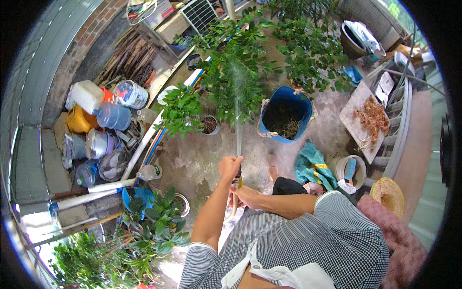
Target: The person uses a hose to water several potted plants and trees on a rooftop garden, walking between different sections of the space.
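Observation:
My left hand [230,167] is closed around the nozzle [237,177] of a garden hose. Just behind it, my right hand [248,197] grips the pale hose [234,206], with its fingers partly hidden. A white jet of water [238,137] leaves the nozzle and fans into spray over a leafy green potted plant [234,68] ahead of me. To the right of the jet stands a blue tub [285,115] with rope handles, holding dark soil and dry roots. A small pot [210,125] of brown granules and a bushy potted plant [182,110] stand left of the jet.
Plastic bottles [114,116], pots and buckets crowd the left wall beside long pipes [144,144]. More plants [162,231] grow at lower left. On the right are a teal sack [312,162], a bucket [352,171], a straw hat [388,198] and a ladder [395,119].

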Motion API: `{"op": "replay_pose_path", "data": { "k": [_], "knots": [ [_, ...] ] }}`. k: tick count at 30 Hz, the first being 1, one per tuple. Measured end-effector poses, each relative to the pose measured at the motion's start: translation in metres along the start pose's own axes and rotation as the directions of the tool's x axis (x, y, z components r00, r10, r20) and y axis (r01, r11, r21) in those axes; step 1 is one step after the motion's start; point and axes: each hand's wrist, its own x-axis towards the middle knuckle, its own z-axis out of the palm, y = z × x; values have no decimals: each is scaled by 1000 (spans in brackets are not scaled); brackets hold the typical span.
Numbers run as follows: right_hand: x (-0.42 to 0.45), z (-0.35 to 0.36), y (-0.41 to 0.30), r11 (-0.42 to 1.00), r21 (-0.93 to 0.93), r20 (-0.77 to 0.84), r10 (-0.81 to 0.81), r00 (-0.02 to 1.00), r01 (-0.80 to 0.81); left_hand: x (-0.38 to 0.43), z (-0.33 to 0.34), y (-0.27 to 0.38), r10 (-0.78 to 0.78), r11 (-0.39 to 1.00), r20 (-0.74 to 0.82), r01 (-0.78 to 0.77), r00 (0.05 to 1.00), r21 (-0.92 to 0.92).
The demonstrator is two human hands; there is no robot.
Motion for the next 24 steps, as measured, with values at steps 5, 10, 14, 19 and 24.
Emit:
{"op": "replay_pose_path", "data": {
  "k": [5, 10, 14, 19, 24],
  "knots": [
    [25, -52, -2, 995, 78, -68, 70, 995, -64, 26, 45, 30, -152, 984, 105, 160, 983, -76],
    [61, -96, 13, 998, 63, -4, -7, 1000, 7, 62, 100, -2, -171, 985, 66, 173, 983, -30],
    [111, -126, 38, 999, -4, -81, -35, 996, 34, 88, 113, -1, -200, 973, 54, 204, 978, -107],
    [133, -151, 8, 980, -196, -155, -60, 986, 29, 131, 126, -5, -254, 960, 39, 256, 967, -113],
    [156, -164, 0, 964, -244, -126, -139, 982, 105, 158, 137, -14, -264, 953, 64, 270, 962, -139]
  ]
}}
